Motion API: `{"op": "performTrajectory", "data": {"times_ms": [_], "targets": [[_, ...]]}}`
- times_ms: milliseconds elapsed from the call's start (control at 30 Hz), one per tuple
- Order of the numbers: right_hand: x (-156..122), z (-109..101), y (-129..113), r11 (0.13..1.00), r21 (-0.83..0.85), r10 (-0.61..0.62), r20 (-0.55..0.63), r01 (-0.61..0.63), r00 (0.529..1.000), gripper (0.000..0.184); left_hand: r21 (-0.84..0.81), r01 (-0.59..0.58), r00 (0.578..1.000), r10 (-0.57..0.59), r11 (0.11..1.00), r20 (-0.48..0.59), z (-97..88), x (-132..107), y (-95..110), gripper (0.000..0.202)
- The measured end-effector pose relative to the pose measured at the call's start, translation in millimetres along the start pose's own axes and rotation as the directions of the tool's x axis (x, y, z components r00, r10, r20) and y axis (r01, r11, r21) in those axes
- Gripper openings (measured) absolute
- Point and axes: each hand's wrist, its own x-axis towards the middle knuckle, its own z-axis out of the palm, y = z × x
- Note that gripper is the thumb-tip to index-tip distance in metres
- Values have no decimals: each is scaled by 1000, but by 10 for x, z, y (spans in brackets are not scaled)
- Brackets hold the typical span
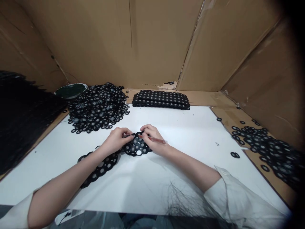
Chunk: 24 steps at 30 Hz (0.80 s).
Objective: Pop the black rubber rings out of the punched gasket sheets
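Left hand (pixel 116 140): fingers pinch far edge of strip (pixel 135 148). Right hand (pixel 154 142): fingers grasp tool (pixel 156 140), tip at strip. Likely risk: tool slipping off narrow rims, pricking left fingers; weak pinch letting strip shift. Strip on desk (pixel 195 127), partly under left forearm (pixel 71 178); long axis slants lower left to upper right, levelling between hands.

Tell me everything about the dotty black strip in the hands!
The strip looks like joined black rings with pale centres; its material is unclear. It bends across the white table, partly hidden by the left forearm. The left hand and right hand hold its far edge, beside a reddish stick.
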Motion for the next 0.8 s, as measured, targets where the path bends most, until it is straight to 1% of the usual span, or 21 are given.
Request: {"op": "performTrajectory", "data": {"times_ms": [67,100,167,233,267,333,400,433,500,567,667,733,800], "targets": [[-13,21,-6,993,-111,-38,28,41,999,21,-82,53,998,-51,995,22,45,5,-9,25],[-18,37,-9,984,-171,-47,43,53,998,19,-96,73,997,-71,993,21,68,0,-4,25],[-16,74,-17,960,-273,-41,54,55,998,18,-77,88,996,-88,993,7,104,-25,24,25],[0,101,-19,947,-318,-23,45,36,999,18,-42,82,997,-82,996,12,114,-54,63,25],[12,103,-16,951,-308,-12,40,23,999,18,-27,69,998,-68,997,18,108,-66,80,25],[39,78,4,972,-236,32,25,-26,999,20,4,28,1000,-28,1000,2,81,-74,97,23],[59,21,39,988,-113,107,21,-104,994,24,-5,-6,1000,6,1000,-10,51,-63,91,21],[65,-11,57,989,-41,145,29,-143,989,25,-36,-9,1000,8,999,-10,41,-54,84,20],[66,-68,87,975,101,191,62,-197,980,28,-137,26,1000,-25,990,15,32,-34,67,20],[58,-101,102,956,204,195,93,-210,976,28,-226,87,996,-80,970,41,32,-21,58,20],[42,-114,103,954,229,177,82,-192,981,26,-281,158,987,-141,947,79,31,-20,60,21],[34,-116,102,964,198,171,54,-178,984,24,-287,170,984,-146,943,103,29,-27,67,22],[29,-119,98,969,174,169,37,-173,985,22,-279,159,986,-137,947,97,33,-33,76,22]]}}
